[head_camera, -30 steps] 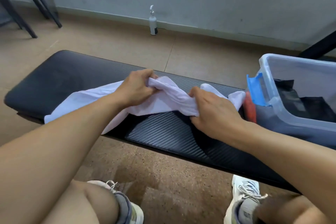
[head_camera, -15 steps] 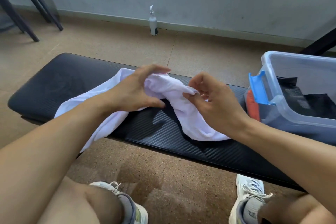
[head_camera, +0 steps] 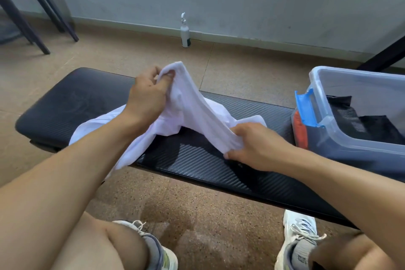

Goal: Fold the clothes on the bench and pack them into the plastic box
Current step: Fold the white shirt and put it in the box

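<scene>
Both hands clamp the crumpled white cotton shirt (head_camera: pixel 197 112): left hand (head_camera: pixel 146 98) raised, right hand (head_camera: pixel 256 144) low; its hem overhanging the black padded bench (head_camera: pixel 65 103) may slide floorward.

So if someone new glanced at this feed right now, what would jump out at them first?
The white garment at centre, stretched between both hands over the black bench: the left hand holds one end up high, the right hand grips the other end low near the bench's front edge. Next, the clear plastic box with its blue latch at the bench's right end, dark clothes already inside.
</scene>
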{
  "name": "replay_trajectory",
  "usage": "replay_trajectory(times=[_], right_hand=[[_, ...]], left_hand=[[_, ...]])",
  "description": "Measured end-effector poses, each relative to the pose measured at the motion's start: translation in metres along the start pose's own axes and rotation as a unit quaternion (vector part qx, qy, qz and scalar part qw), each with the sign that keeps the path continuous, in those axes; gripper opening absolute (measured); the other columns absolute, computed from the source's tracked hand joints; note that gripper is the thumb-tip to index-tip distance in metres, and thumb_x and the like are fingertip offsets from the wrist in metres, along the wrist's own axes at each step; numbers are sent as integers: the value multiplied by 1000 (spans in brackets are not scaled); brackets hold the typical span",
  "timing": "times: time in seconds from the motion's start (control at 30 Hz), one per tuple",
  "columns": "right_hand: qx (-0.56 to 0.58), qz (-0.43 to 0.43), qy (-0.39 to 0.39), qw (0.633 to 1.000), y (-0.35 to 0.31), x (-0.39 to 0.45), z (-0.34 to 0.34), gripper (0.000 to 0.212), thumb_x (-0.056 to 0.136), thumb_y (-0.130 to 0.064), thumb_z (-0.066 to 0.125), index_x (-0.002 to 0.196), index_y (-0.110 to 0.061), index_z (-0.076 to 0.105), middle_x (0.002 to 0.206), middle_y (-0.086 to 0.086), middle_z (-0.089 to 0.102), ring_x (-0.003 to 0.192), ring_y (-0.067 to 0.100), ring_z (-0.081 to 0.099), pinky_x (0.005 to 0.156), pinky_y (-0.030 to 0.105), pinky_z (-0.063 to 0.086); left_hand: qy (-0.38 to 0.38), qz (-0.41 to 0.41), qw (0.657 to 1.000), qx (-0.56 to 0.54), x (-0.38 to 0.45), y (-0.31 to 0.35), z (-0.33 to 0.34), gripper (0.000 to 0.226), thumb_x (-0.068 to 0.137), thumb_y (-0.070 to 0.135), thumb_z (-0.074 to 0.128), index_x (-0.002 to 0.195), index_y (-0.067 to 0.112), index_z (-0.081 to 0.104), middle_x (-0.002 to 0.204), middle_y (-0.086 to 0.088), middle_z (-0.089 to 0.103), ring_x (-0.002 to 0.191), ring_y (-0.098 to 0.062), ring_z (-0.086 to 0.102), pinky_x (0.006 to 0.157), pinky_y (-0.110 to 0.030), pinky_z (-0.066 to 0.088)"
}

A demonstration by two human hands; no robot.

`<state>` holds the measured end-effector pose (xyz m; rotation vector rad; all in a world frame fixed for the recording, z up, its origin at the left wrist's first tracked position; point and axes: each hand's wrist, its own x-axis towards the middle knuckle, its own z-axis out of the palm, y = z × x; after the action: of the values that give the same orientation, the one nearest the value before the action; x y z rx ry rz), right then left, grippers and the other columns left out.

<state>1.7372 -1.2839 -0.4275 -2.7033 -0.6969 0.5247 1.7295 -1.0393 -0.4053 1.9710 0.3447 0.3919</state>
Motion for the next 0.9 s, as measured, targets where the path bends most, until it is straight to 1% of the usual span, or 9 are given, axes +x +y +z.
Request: replay_trajectory(times=[0.07, 0.13, 0.2, 0.27, 0.37, 0.47, 0.6, 0.8, 0.9], right_hand=[[11, -2, 28, 1000, -1, 0, -5, 29, 83, -38, 72, 72, -21, 50, 67, -6, 55, 69, 21, 54, 56, 33, 40], [56, -5, 33, 998, -4, -1, -16, 21, 83, -31, 70, 73, -23, 53, 64, -7, 57, 62, 14, 55, 51, 26, 34], [100, -14, 5, 995, -8, -5, -27, 21, 82, -34, 75, 73, -29, 57, 61, -13, 60, 54, 2, 55, 50, 17, 35], [213, -30, -68, 974, -13, -12, -34, 14, 83, -32, 80, 84, -29, 66, 70, -16, 70, 63, -1, 64, 57, 14, 45], [444, -37, -117, 887, -19, -21, -39, 24, 85, -12, 77, 108, -16, 70, 101, 7, 78, 93, 25, 75, 79, 32, 61], [533, -3, -12, 846, -22, -18, -41, 33, 85, -8, 77, 116, -12, 68, 106, 14, 76, 100, 33, 73, 88, 47, 60], [489, 16, 58, 870, -23, -12, -40, 32, 82, -22, 81, 112, -14, 71, 102, 10, 77, 96, 30, 74, 90, 52, 59], [485, -6, 6, 874, -28, -13, -32, 26, 83, -19, 80, 106, -13, 69, 102, 12, 76, 94, 31, 74, 85, 45, 58], [452, -19, 22, 892, -30, -11, -23, 21, 81, -25, 83, 95, -18, 68, 96, 12, 77, 90, 33, 75, 86, 53, 57]], left_hand=[[49, -32, 998, 14, 7, -8, -6, 30, 101, 40, 51, 75, 24, 52, 67, 8, 50, 62, -10, 44, 56, -27, 35], [86, -51, 995, 29, 13, -15, -13, 29, 100, 40, 50, 79, 20, 53, 68, 8, 47, 62, -9, 41, 54, -27, 33], [107, -67, 991, 32, 18, -21, -19, 32, 100, 39, 50, 76, 18, 50, 69, 7, 45, 61, -9, 39, 54, -27, 32], [109, -90, 989, 38, 19, -27, -23, 37, 100, 37, 51, 68, 21, 43, 67, 6, 43, 60, -11, 37, 53, -28, 30], [70, -119, 989, 49, 18, -33, -25, 34, 99, 37, 53, 71, 18, 48, 69, 3, 48, 64, -16, 41, 55, -30, 33], [13, -130, 990, 48, 15, -35, -27, 26, 95, 39, 55, 86, 17, 65, 87, -2, 68, 80, -23, 58, 69, -34, 46], [-32, -80, 996, 24, 4, -22, -25, 21, 94, 41, 59, 91, 25, 72, 97, -1, 75, 92, -23, 68, 83, -41, 54], [-91, 18, 996, -7, -18, 8, -10, 21, 98, 36, 61, 92, 20, 73, 91, -8, 74, 75, -10, 60, 72, -30, 47], [-175, 56, 982, -34, -32, 21, -5, 18, 102, 27, 56, 99, 15, 70, 87, -4, 69, 74, -5, 60, 67, -20, 47]])
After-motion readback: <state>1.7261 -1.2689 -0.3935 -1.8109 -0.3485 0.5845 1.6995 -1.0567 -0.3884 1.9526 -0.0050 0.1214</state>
